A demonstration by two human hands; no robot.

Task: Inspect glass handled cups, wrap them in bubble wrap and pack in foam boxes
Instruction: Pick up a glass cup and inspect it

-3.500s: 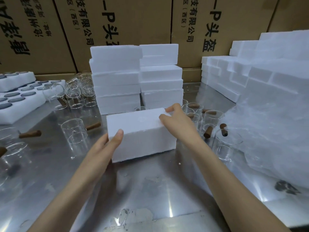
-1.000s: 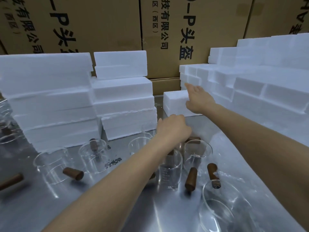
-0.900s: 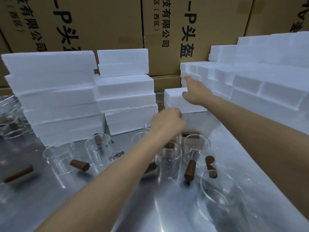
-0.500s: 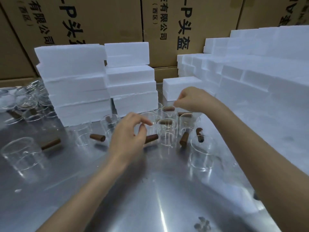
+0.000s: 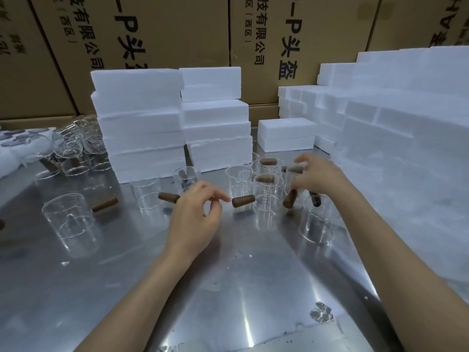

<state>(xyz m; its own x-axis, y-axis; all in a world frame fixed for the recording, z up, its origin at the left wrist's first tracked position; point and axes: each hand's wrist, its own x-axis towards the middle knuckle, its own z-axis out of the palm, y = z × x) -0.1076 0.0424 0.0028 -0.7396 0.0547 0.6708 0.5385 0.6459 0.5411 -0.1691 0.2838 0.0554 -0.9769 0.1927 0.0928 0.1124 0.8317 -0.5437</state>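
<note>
Several clear glass cups [image 5: 269, 196] with brown wooden handles stand in a cluster mid-table. My right hand [image 5: 317, 177] is over the cluster's right side, its fingers and thumb curled round one cup's handle [image 5: 295, 169]. My left hand [image 5: 195, 217] hovers just left of the cluster with fingers loosely curled, holding nothing. Its fingertips are close to another cup's handle [image 5: 243, 201]. A closed white foam box [image 5: 286, 134] sits behind the cups. Bubble wrap [image 5: 406, 204] lies in a heap on the right.
Two stacks of foam boxes [image 5: 142, 123] rise at the back centre, and a stepped foam pile [image 5: 380, 105] at the back right. More cups [image 5: 68, 219] stand on the left of the steel table [image 5: 228, 288]. Cardboard cartons [image 5: 165, 34] wall off the back.
The foam box I held earlier now sits at the back beside the right pile. Both hands have drawn back to the cups; the right hand has come down onto a handle.
</note>
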